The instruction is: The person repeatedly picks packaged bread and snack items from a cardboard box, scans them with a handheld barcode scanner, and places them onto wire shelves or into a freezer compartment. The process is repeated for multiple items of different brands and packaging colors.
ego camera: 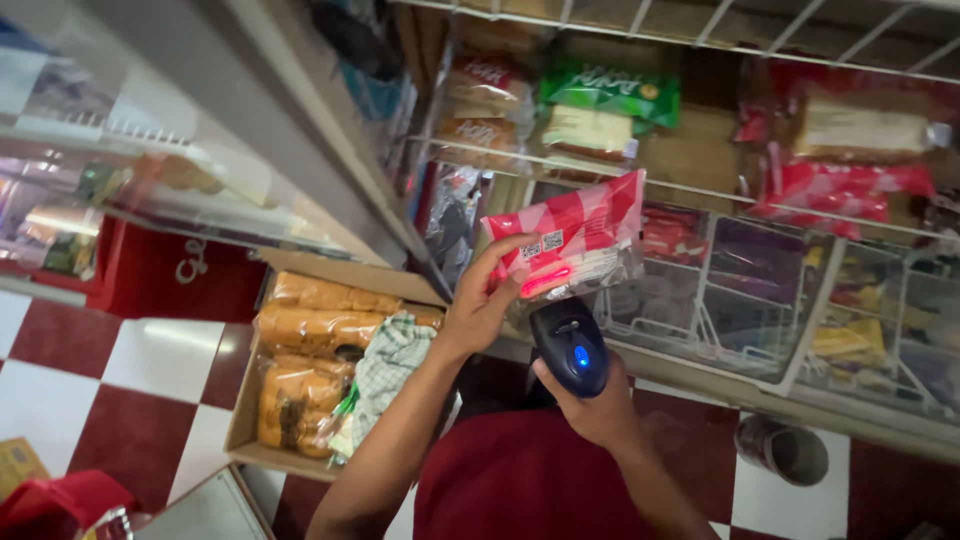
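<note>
My left hand (487, 300) holds up a red-and-white checked packet of bread (575, 235) in clear wrap, in front of a wire shelf. My right hand (595, 400) grips a dark handheld scanner (570, 345) with a blue light on its back, just below the packet. A red glow from the scanner falls on the packet's lower edge near its printed code.
White wire shelves (700, 190) hold wrapped breads in red, green and brown packs. A cardboard box (245, 400) on the red-and-white tiled floor holds bagged buns and a checked cloth (390, 365). A glass cabinet door (150, 150) stands at left. A small tin (790, 450) sits on the floor at right.
</note>
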